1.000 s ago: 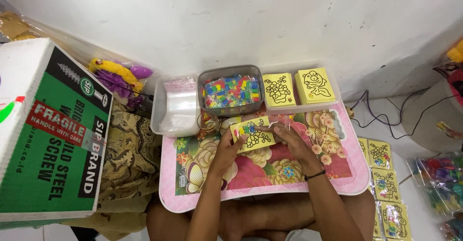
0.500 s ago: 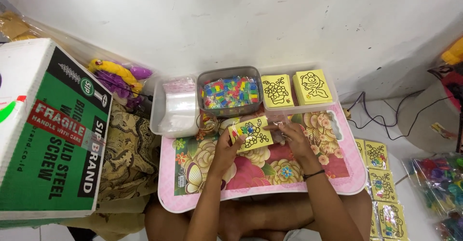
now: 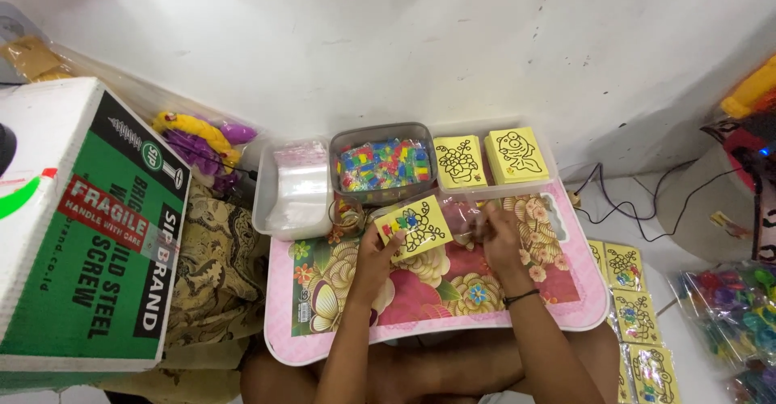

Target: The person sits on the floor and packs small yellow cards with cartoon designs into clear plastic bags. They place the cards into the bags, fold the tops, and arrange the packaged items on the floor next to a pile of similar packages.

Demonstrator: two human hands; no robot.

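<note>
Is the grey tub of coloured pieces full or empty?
Nearly full: the grey tub holds coloured pieces spread across its whole floor.

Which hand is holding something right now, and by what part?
Left hand holds the yellow card by its lower left edge. Right hand is at a clear bag; grip blurred, unclear.

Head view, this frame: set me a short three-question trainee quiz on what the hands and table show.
1. True or false: the left hand holds a yellow picture card.
2. What fills the grey tub? A) small multicoloured pieces B) water C) screws
3. How many stacks of yellow cards sit in the clear tray behind the pink floral table?

Key: 1 true; 2 A; 3 two. The right hand is blurred, so its grip is unclear.
</note>
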